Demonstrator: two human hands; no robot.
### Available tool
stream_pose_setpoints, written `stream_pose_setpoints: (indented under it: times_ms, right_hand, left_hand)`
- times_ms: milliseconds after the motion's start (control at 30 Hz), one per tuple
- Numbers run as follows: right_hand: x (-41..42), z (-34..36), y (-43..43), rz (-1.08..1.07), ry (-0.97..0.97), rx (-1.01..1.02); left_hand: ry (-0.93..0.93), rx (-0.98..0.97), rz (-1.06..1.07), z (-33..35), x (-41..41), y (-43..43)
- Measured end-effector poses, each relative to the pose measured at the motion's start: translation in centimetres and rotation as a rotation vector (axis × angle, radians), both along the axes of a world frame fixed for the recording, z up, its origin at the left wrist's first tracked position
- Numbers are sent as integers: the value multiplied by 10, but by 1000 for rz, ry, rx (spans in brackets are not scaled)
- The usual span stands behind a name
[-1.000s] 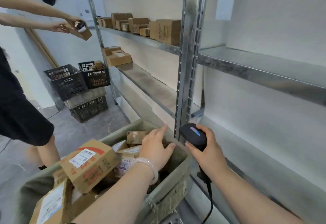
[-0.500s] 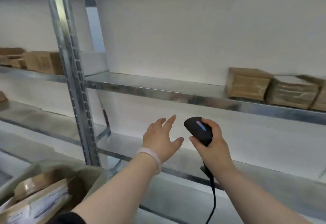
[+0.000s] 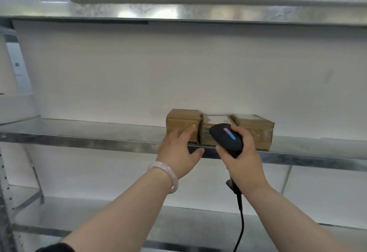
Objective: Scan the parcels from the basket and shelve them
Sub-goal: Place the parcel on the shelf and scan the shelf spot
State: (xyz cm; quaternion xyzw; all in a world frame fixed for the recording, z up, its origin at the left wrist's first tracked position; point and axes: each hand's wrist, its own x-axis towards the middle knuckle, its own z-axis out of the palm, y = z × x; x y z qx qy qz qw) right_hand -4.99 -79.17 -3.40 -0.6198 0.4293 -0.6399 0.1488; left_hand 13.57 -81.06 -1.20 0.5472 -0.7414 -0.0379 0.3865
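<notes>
Three brown cardboard parcels stand side by side on a metal shelf (image 3: pixel 83 136): a left parcel (image 3: pixel 182 120), a middle parcel (image 3: pixel 216 120) with a white label on top, and a right parcel (image 3: pixel 256 128). My left hand (image 3: pixel 178 150), with a pale bracelet on the wrist, is open and empty, its fingertips at the front of the left parcel. My right hand (image 3: pixel 242 156) grips a black corded barcode scanner (image 3: pixel 226 139), held in front of the middle parcel. The basket is out of view.
A higher metal shelf (image 3: pixel 178 13) runs across the top and a lower shelf (image 3: pixel 99 218) sits below. A perforated steel upright (image 3: pixel 4 202) stands at the left edge. White wall panels back the shelving.
My view swung right from the basket to the shelving and closed in on the three shelved parcels. My left hand left the basket empty and reached up to the left parcel; the scanner stayed in my right hand.
</notes>
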Motion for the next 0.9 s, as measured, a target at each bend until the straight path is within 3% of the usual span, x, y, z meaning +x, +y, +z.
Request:
stream_pose_setpoints:
  times_ms: [300,633,900]
  right_hand:
    - [-120,42,-31,-146,-80,-55]
    - [-169,53,-80,-90,-146,101]
    - [-181,49,-84,-87,-196,94]
  left_hand:
    - [48,-22,-72,36,-124,-19]
    - [-301,43,163,41,-183,-56]
    - [-134,-110,192,33,-188,-56]
